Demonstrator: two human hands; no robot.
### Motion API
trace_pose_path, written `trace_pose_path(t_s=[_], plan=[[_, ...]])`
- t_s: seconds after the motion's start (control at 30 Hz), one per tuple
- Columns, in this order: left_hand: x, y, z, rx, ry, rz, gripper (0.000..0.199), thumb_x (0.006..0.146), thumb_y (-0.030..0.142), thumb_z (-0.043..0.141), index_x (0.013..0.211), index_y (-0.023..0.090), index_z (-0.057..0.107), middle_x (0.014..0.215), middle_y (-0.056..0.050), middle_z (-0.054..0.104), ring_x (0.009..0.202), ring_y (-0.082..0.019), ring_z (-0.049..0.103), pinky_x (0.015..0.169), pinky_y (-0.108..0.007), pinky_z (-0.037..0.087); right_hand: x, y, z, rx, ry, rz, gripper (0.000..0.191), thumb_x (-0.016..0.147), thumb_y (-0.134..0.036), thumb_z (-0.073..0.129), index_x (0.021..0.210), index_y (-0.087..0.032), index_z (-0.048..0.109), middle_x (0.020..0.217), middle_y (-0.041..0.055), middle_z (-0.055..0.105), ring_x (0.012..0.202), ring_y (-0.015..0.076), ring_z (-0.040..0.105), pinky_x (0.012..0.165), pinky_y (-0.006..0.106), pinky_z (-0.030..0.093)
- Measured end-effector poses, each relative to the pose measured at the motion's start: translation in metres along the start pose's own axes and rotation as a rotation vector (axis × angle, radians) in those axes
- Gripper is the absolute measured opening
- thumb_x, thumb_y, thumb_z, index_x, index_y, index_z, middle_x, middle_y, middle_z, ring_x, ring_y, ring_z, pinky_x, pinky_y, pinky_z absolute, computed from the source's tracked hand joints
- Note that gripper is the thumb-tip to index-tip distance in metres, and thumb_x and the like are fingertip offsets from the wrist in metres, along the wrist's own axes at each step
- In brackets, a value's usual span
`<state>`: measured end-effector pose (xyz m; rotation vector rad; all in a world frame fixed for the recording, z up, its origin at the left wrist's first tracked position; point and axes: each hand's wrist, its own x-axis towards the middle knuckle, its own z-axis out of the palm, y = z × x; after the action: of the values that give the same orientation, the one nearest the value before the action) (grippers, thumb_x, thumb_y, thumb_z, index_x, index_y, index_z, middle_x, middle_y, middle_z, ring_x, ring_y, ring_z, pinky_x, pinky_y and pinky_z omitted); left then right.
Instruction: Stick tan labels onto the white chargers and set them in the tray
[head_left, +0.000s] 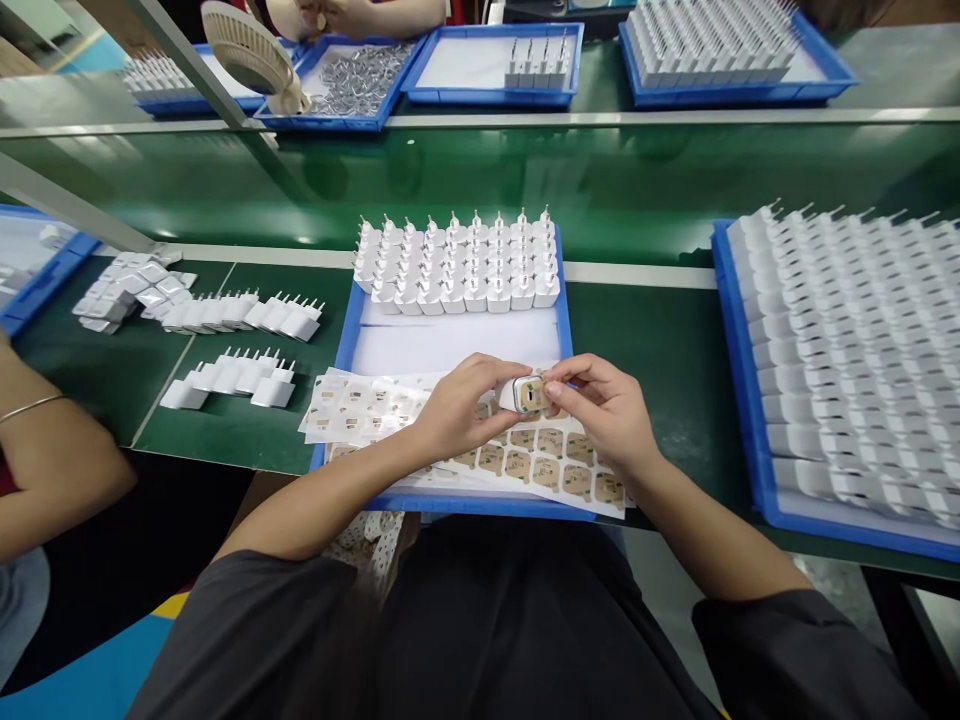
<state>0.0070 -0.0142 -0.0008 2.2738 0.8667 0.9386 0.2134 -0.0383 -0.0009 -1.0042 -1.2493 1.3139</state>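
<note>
My left hand is closed around a white plug adapter, its end face turned toward my right. On that face lies a tan adhesive sticker with a small dark slot and green marks. My right hand pinches the sticker's right edge between thumb and fingertips. Beneath both hands, sheets of tan stickers and a whitish sheet with small cut-outs lie across a blue tray. Rows of white plug adapters stand pins up at the tray's far end.
To the left, loose white adapters lie on the green table, near another person's arm. A full blue tray of adapters stands at right. Behind, a raised shelf holds more trays, metal parts and a fan.
</note>
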Motion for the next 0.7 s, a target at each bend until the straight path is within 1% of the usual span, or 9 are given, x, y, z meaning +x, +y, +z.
trace_pose_path(t_s=[0.37,0.57,0.7], plan=[[-0.0001,0.0009,-0.0005,-0.001,-0.003,-0.001,0.042,0.085,0.029,0.072,0.123,0.02,0.056,0.113,-0.008,0.069,0.098,-0.02,0.063,0.084,-0.033,0.051,0.0012,-0.0007,0.0019,-0.01,0.0,0.012,0.015,0.084,-0.032,0.074,0.091,-0.02,0.07,0.077,0.0017,0.067,0.063,0.0134,0.062,0.061,0.029,0.057],[-0.0005,0.0003,-0.0002,0.006,-0.012,-0.009,0.043,0.085,0.03,0.071,0.124,0.02,0.056,0.114,-0.008,0.069,0.099,-0.02,0.063,0.084,-0.033,0.052,0.001,-0.0008,0.0023,-0.005,0.003,0.01,0.013,0.084,-0.031,0.074,0.09,-0.02,0.07,0.077,0.0014,0.066,0.062,0.0125,0.062,0.06,0.027,0.057],[-0.0008,0.0,0.0,0.013,-0.012,-0.012,0.041,0.086,0.031,0.07,0.124,0.021,0.056,0.114,-0.008,0.069,0.1,-0.021,0.063,0.085,-0.034,0.052,0.001,-0.0004,0.002,-0.016,0.004,0.015,0.016,0.084,-0.034,0.074,0.091,-0.02,0.07,0.077,0.0016,0.066,0.062,0.0132,0.062,0.06,0.029,0.058]])
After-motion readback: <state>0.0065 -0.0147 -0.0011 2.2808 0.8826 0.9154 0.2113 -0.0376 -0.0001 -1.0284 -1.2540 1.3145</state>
